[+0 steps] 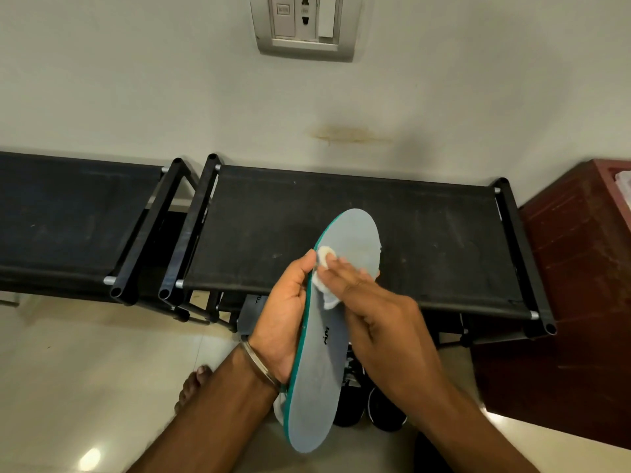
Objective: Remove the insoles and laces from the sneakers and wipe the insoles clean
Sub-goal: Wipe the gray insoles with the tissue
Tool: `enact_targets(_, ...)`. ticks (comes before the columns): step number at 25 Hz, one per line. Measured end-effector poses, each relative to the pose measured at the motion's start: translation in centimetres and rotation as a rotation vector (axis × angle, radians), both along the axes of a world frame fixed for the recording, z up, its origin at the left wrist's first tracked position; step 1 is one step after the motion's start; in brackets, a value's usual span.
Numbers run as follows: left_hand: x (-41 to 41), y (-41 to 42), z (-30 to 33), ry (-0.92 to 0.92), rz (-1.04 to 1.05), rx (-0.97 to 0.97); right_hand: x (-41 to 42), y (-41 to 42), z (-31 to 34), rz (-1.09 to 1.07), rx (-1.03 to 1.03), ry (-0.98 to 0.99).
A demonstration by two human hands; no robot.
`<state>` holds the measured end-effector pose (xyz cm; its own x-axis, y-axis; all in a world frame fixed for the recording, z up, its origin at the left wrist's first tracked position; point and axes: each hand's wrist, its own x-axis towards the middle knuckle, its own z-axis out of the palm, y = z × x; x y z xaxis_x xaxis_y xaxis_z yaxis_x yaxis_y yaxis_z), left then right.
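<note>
Above black rack [358, 233]: insole [345, 322] upright in left hand [283, 312], fingers curled round its edge. Right hand [372, 302] fingers flat, pressing white wipe [324, 271]. Best wiped in long, firm toe-to-heel strokes, insole well braced.

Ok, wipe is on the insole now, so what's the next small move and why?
Probably draw the white wipe down toward the heel: the right hand presses it near the middle of the grey insole, the left hand grips the edge, and the lower half lies uncovered.

I see even, soft indoor light, glare on the floor tile [89, 459], motion-blurred right hand [382, 322], edges bowed
</note>
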<state>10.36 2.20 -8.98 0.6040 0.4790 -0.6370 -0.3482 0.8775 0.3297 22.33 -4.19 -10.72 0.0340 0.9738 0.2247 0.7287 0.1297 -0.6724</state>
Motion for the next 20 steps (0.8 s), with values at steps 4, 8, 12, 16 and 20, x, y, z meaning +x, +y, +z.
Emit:
enact_targets(4,-0.5,0.2,-0.9,0.019,-0.006,0.057,1.5,0.8,-1.2,-0.053,0.052,-0.104)
enact_targets(8,-0.3,0.5,-0.8,-0.005,0.041,-0.038,-0.6,0.0,-0.4,0.047,0.017,-0.019)
enact_targets(12,-0.5,0.8,-0.7,-0.033,0.047,0.024,0.6,0.6,-1.1,0.039,0.063,-0.153)
enact_targets(16,-0.3,0.7,-0.5,0.012,0.067,0.013,-0.1,0.2,-0.6,-0.003,-0.009,-0.008)
enact_targets(20,-0.6,1.1,-0.5,-0.01,0.078,-0.012,-1.0,-0.1,-0.7,0.131,0.079,-0.027)
